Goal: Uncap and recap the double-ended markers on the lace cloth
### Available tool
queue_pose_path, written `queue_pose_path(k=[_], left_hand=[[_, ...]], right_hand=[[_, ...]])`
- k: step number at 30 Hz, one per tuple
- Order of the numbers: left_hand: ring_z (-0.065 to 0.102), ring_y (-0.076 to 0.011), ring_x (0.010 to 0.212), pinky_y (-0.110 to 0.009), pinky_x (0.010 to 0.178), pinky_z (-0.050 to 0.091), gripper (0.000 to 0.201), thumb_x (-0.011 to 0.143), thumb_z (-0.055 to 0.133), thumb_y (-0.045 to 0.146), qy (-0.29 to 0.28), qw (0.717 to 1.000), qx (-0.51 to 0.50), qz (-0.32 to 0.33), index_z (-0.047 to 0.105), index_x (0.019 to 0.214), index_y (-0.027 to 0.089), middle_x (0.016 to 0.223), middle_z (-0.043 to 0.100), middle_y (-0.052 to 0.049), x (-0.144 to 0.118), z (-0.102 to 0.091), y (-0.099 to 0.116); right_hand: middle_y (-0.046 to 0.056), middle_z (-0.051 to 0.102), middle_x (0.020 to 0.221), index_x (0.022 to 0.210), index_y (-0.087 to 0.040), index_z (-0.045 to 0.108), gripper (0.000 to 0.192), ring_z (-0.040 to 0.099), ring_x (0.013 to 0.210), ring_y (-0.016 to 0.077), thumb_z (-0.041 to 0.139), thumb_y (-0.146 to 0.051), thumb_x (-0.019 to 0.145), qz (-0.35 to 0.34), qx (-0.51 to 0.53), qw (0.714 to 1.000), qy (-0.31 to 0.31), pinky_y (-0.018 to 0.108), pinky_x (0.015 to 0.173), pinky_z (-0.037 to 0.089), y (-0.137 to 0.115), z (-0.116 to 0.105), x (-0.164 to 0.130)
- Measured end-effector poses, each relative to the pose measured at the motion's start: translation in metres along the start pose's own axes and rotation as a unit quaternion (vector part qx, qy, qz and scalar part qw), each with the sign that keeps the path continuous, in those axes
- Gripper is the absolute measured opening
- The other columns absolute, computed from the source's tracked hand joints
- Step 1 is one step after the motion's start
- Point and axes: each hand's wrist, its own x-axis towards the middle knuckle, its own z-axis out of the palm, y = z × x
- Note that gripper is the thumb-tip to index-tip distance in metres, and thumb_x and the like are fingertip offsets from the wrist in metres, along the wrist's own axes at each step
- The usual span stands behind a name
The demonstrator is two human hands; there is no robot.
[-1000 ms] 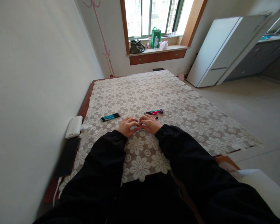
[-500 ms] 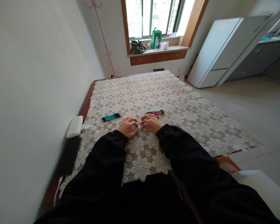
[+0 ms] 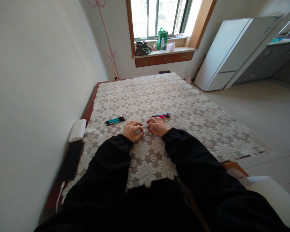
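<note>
A: Contents of the green bag [image 3: 163, 35], upper centre of the frame?
B: Not visible; it stands on the windowsill [image 3: 183, 50].
A: Thin pale rod [image 3: 145, 126]?
B: Centre of the frame, long axis left-to-right; tip direction indiscernible. Left hand [image 3: 132, 130] and right hand [image 3: 158, 127]: fingers clamped on it.

This place is a home, most probably a dining room. In the upper middle of the frame there is a window [image 3: 151, 19] with wooden drawers [image 3: 164, 59] below its sill [image 3: 181, 50]. A white refrigerator [image 3: 229, 48] and grey cabinets [image 3: 263, 61] are at the upper right, a pink coat stand [image 3: 104, 29] at the upper left. A flowered lace cloth [image 3: 145, 90] covers the central bench [image 3: 89, 109].
</note>
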Motion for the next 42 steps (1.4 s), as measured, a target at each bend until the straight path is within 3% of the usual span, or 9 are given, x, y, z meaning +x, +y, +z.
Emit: queue_pose_path(k=[8,10,14,18,26,34,38,42], left_hand=[[0.059,-0.0245,0.109,-0.045,0.103,0.044,0.007,0.081,0.065,0.029,0.015,1.0,-0.008,-0.014,0.069,0.082,0.024,0.107,0.071,-0.003,0.0,-0.004,0.003],[0.059,-0.0245,0.107,-0.044,0.101,0.045,0.007,0.079,0.063,0.022,0.033,0.999,-0.006,-0.04,0.068,0.084,0.023,0.104,0.071,-0.004,0.0,-0.004,0.002],[0.059,-0.0264,0.107,-0.044,0.097,0.046,0.028,0.074,0.056,0.01,0.067,0.991,0.02,-0.112,0.067,0.096,0.022,0.102,0.07,-0.005,0.0,0.0,-0.007],[0.059,-0.0286,0.105,-0.045,0.092,0.047,0.026,0.077,0.058,0.015,0.067,0.987,0.045,-0.141,0.068,0.1,0.022,0.106,0.07,-0.007,-0.002,0.007,-0.016],[0.06,-0.0279,0.099,-0.044,0.088,0.047,0.018,0.084,0.059,0.027,0.056,0.988,0.053,-0.132,0.072,0.095,0.024,0.1,0.07,-0.008,-0.004,0.011,-0.021],[0.06,-0.0277,0.102,-0.043,0.089,0.048,0.021,0.079,0.061,0.021,0.067,0.989,0.035,-0.129,0.068,0.099,0.024,0.103,0.069,-0.007,-0.001,0.005,-0.014],[0.058,-0.0278,0.106,-0.046,0.096,0.046,0.018,0.071,0.065,0.016,0.049,0.993,0.03,-0.103,0.068,0.086,0.024,0.105,0.068,-0.005,-0.002,0.001,-0.007],[0.057,-0.0281,0.107,-0.047,0.097,0.045,0.007,0.073,0.069,0.024,0.036,0.995,0.031,-0.084,0.07,0.08,0.024,0.105,0.068,-0.005,-0.003,0.001,-0.007]], right_hand=[[0.004,0.066,0.115,0.092,-0.024,0.069,0.01,0.052,0.114,0.024,0.062,-0.021,0.087,0.01,0.001,1.0,0.02,0.043,0.104,0.034,-0.001,0.0,0.001],[0.005,0.066,0.114,0.096,-0.024,0.069,0.014,0.053,0.113,0.0236,0.06,-0.018,0.086,0.019,-0.003,0.999,0.035,0.042,0.103,0.034,0.002,0.0,0.001],[0.006,0.066,0.114,0.096,-0.023,0.07,0.014,0.053,0.113,0.0251,0.061,-0.02,0.086,0.061,-0.031,0.996,0.056,0.043,0.1,0.035,0.008,0.0,0.0],[0.006,0.067,0.112,0.088,-0.023,0.07,0.007,0.052,0.111,0.0265,0.064,-0.025,0.085,0.09,-0.048,0.993,0.056,0.045,0.096,0.037,0.011,-0.001,-0.001],[0.006,0.066,0.114,0.083,-0.023,0.07,0.004,0.05,0.113,0.0271,0.066,-0.022,0.083,0.082,-0.059,0.993,0.055,0.046,0.098,0.036,0.007,-0.001,-0.001],[0.006,0.066,0.113,0.083,-0.023,0.07,0.005,0.051,0.113,0.0274,0.065,-0.023,0.084,0.094,-0.073,0.99,0.07,0.047,0.098,0.036,0.007,0.0,0.0],[0.007,0.065,0.114,0.085,-0.023,0.07,0.005,0.051,0.113,0.0278,0.065,-0.024,0.085,0.099,-0.071,0.99,0.065,0.047,0.098,0.036,0.007,0.0,0.0],[0.007,0.066,0.113,0.084,-0.023,0.07,0.005,0.05,0.112,0.0277,0.065,-0.024,0.085,0.093,-0.078,0.99,0.067,0.047,0.098,0.036,0.007,0.001,0.0]])
